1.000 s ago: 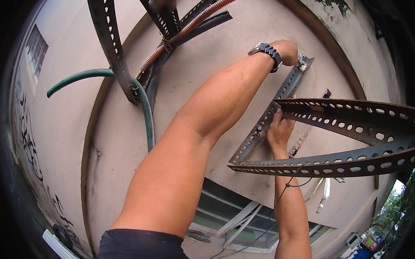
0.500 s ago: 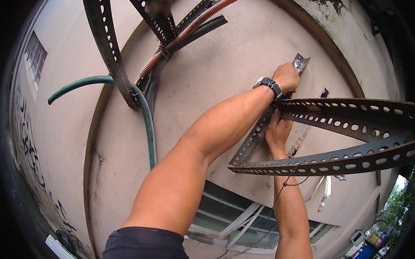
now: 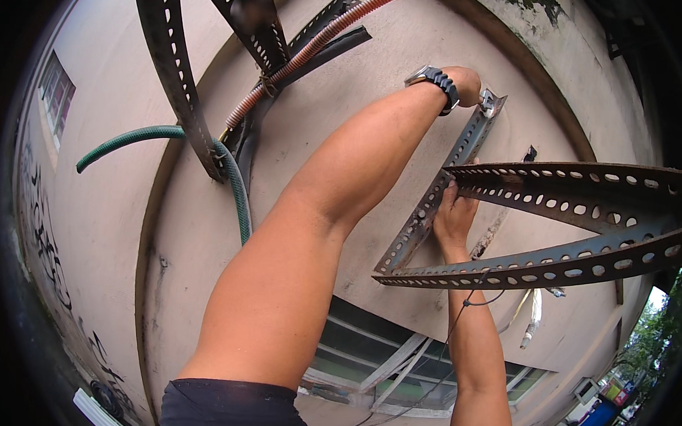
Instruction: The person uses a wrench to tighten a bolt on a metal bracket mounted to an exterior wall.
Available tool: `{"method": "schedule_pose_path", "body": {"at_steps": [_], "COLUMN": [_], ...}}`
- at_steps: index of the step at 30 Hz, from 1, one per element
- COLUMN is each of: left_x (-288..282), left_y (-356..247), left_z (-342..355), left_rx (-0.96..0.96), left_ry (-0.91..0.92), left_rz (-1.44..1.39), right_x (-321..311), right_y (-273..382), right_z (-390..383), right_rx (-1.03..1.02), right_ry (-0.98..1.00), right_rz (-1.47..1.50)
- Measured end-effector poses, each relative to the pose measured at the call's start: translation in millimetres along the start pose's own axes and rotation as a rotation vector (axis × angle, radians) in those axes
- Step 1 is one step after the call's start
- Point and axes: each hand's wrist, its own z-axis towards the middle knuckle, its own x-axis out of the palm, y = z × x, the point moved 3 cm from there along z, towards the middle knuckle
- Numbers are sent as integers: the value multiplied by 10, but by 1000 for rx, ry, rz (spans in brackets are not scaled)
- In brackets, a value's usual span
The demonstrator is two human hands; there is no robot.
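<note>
A rusty slotted angle-iron bracket (image 3: 470,142) stands against the wall, its upright bar slanting to the upper right. At that bar's top end, my left hand (image 3: 464,85), with a black-strapped watch on its wrist, is bent with fingers curled beside a shiny metal fitting (image 3: 489,101). The back of the hand hides the fingertips, so what they pinch is unclear. Lower down, my right hand (image 3: 455,218) grips the upright bar from below, near where the upper horizontal arm (image 3: 565,182) joins it. Its thumb lies along the metal; the other fingers are partly hidden behind.
The bracket's lower arm (image 3: 538,270) crosses in front of my right forearm, with a thin dark wire (image 3: 464,305) hanging from it. To the left are another slotted bar (image 3: 175,76), an orange corrugated conduit (image 3: 313,56) and a green hose (image 3: 239,190). A louvered window (image 3: 406,368) lies below.
My left hand has moved up off the bar's front face toward its top end, uncovering the bar's upper length. My right hand stays in nearly the same place.
</note>
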Motion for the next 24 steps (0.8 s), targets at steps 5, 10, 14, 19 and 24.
{"method": "schedule_pose_path", "body": {"at_steps": [5, 10, 14, 19, 24], "left_x": [577, 783, 809, 763, 660], "left_y": [9, -268, -341, -377, -117], "left_z": [-464, -472, -368, -336, -135], "left_rx": [-148, -194, -210, -260, -62], "left_ry": [-269, -351, -409, -380, -204], "left_rz": [-626, -737, -820, -791, -549], "right_x": [-4, -43, -38, -41, -9], "right_y": [37, 136, 150, 140, 35], "right_z": [17, 66, 19, 32, 25], "right_rx": [51, -20, 52, 52, -6], "right_ry": [52, -4, 48, 41, 0], "right_rz": [-51, 2, -12, -15, 3]}}
